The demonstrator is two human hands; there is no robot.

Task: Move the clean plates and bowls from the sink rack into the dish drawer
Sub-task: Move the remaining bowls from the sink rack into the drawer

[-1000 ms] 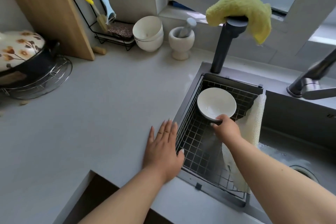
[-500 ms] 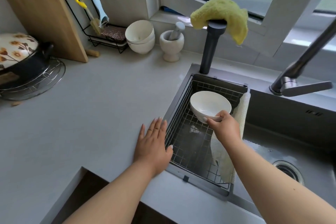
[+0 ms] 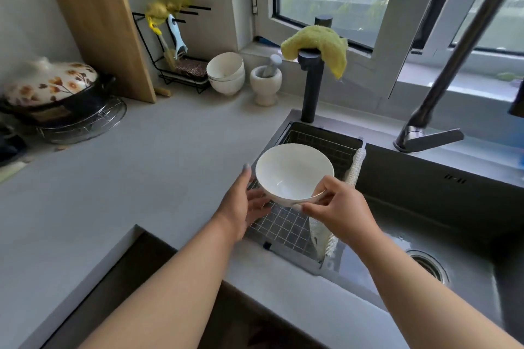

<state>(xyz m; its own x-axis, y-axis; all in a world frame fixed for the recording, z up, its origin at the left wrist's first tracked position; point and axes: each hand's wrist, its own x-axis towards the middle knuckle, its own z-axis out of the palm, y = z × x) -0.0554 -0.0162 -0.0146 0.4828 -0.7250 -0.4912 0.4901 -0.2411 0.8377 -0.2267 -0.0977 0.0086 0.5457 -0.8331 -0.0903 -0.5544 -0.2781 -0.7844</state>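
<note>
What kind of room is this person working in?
Most likely a home kitchen. A dark sink with a wire rack and a tall faucet is set into a grey countertop; a wooden cutting board and a lidded pot stand nearby. The right hand holds a white bowl.

The bowl (image 3: 292,170) is plain white. The pot lid (image 3: 51,85) is white with brown flowers. The cloth (image 3: 317,42) is yellow, the desk (image 3: 141,167) grey.

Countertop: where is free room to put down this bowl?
The countertop is bare between the sink rack, the pot and the stacked bowls. The back wall is crowded: cutting board, utensil rack, mortar.
</note>
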